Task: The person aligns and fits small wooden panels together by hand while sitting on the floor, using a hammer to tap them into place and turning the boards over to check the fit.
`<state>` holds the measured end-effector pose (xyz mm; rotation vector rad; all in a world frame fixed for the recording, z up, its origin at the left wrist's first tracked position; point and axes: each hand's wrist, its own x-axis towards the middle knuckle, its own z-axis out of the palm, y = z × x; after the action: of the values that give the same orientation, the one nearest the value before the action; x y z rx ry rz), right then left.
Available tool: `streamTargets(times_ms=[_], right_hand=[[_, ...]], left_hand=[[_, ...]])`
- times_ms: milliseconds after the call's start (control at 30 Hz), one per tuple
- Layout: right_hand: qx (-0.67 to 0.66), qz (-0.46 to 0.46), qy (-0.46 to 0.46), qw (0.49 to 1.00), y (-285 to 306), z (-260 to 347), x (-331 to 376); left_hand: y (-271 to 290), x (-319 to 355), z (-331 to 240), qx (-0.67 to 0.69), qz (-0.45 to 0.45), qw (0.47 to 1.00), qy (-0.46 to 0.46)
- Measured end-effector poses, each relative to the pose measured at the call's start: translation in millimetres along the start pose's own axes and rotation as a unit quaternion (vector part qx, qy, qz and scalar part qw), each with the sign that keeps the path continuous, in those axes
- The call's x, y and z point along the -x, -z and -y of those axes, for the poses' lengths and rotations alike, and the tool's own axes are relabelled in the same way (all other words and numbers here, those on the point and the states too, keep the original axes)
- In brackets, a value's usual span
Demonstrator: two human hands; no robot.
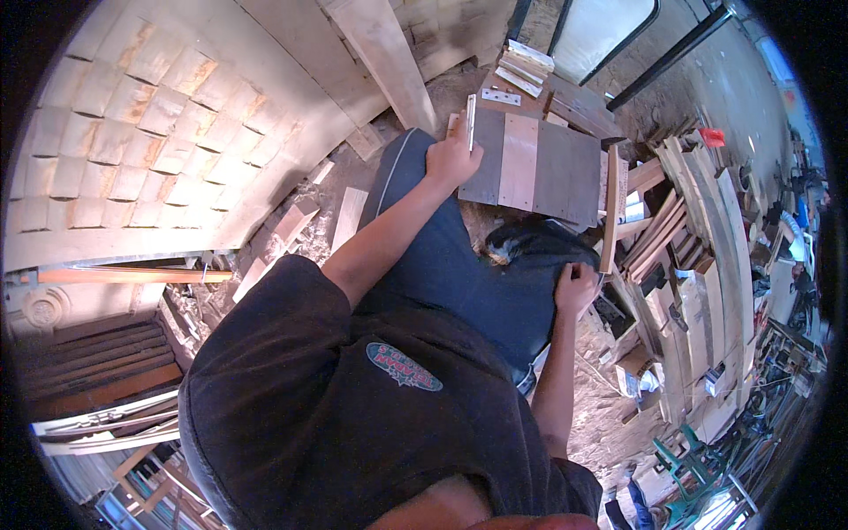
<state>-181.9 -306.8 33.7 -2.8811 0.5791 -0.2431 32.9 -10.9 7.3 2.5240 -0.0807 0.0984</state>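
Observation:
My left hand (pixel 453 162) is closed around a narrow pale strip (pixel 471 122), which stands up edge-on; its exact kind does not show. Just beyond that hand lies a panel of grey boards (pixel 567 172) with a lighter pinkish board (pixel 518 163) in its middle. A flat light plate with holes (pixel 501 96) rests past the panel's far edge. My right hand (pixel 576 287) is over my right knee, fingers curled in; whatever they may hold is hidden. Beside it, the lower end of a slim upright wooden piece (pixel 610 212) comes close to the fingers.
Short wood offcuts (pixel 523 71) are stacked behind the panel. Long planks (pixel 707 256) and scrap pile up on the right. Left of me stands a large panel covered with wooden tiles (pixel 146 150). Wood shavings (pixel 296 230) and offcuts cover the floor by my left leg.

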Motion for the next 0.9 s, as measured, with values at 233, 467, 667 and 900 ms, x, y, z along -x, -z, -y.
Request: streamTargets(times_ms=[233, 467, 667, 900], right_hand=[[0.009, -0.001, 0.006, 1.0, 0.5, 2.1, -1.5], [-0.009, 0.008, -0.001, 1.0, 5.5, 3.3, -2.0], [-0.02, -0.016, -0.001, 1.0, 1.9, -0.6, -0.9], [-0.042, -0.006, -0.01, 0.999, 8.1, 4.1, -2.3]], left_hand=[[21.2, 1.1, -12.9, 0.0, 0.031, 0.999, 0.032], [10.8, -3.7, -2.0, 0.029, 0.006, 0.998, 0.059], [14.9, -17.6, 12.2, 0.099, -0.09, 0.988, 0.075], [11.8, -31.8, 25.9, 0.195, -0.076, 0.969, 0.133]])
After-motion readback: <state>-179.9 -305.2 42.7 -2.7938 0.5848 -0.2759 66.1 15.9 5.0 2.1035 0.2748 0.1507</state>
